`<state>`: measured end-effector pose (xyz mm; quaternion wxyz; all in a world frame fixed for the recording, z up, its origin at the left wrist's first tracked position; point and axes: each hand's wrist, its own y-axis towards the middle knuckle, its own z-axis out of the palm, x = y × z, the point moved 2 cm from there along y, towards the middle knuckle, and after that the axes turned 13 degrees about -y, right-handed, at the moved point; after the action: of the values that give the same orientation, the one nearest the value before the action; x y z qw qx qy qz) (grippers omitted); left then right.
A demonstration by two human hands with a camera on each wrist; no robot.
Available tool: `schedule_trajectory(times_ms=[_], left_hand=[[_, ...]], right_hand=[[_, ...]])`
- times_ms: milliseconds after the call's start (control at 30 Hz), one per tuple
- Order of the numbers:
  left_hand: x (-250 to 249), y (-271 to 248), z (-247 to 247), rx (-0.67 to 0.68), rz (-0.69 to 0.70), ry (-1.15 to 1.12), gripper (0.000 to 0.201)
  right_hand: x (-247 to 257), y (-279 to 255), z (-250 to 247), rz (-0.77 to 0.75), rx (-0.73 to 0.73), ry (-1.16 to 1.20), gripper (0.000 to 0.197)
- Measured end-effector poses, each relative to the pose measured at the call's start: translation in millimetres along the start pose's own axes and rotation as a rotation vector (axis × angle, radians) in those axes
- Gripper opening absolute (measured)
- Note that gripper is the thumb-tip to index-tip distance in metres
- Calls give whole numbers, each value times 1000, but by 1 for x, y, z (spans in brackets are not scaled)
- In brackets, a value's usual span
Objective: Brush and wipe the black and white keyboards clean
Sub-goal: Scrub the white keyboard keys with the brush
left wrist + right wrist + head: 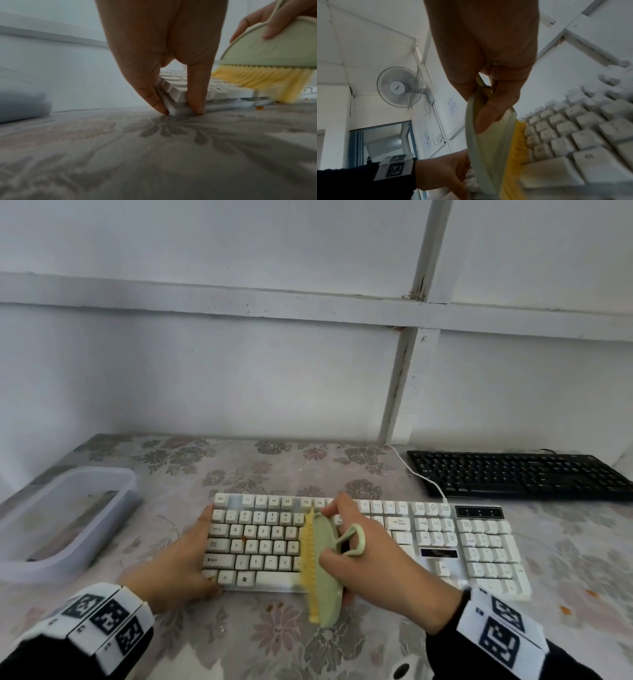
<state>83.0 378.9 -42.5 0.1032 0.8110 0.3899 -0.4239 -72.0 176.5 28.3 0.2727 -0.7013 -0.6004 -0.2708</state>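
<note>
The white keyboard [445, 529] lies across the middle of the flowered table, and the black keyboard [520, 475] lies behind it at the right. My left hand [185, 563] holds the white keyboard's near left corner [178, 92], thumb and finger on either side of it [181, 112]. My right hand [373, 563] grips a pale green brush [322, 566] with yellow bristles, tilted on edge. Its bristles [257, 79] touch the keys left of centre and overhang the front edge. In the right wrist view my fingers [488, 108] curl over the brush back [489, 148] beside the keys [582, 135].
A clear plastic container [65, 518] stands at the table's left edge. The white cable [418, 474] runs from the white keyboard toward the wall. Orange crumbs lie on the cloth at the right [592, 594] and under the keyboard's front edge [259, 107].
</note>
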Motion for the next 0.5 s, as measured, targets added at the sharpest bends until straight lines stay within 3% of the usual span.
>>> schedule_trajectory(times_ms=[133,367,500], left_hand=[[-1,-1,0,-6,38,-12,116],[-3,-1,1,-4,33,1,118],[-2,-1,0,0,21,3,120]], right_hand=[[3,-14,-4,45,114,88,25],[13,7,-29,11,-159,146,32],[13,18,-20,-28,-184,85,32]])
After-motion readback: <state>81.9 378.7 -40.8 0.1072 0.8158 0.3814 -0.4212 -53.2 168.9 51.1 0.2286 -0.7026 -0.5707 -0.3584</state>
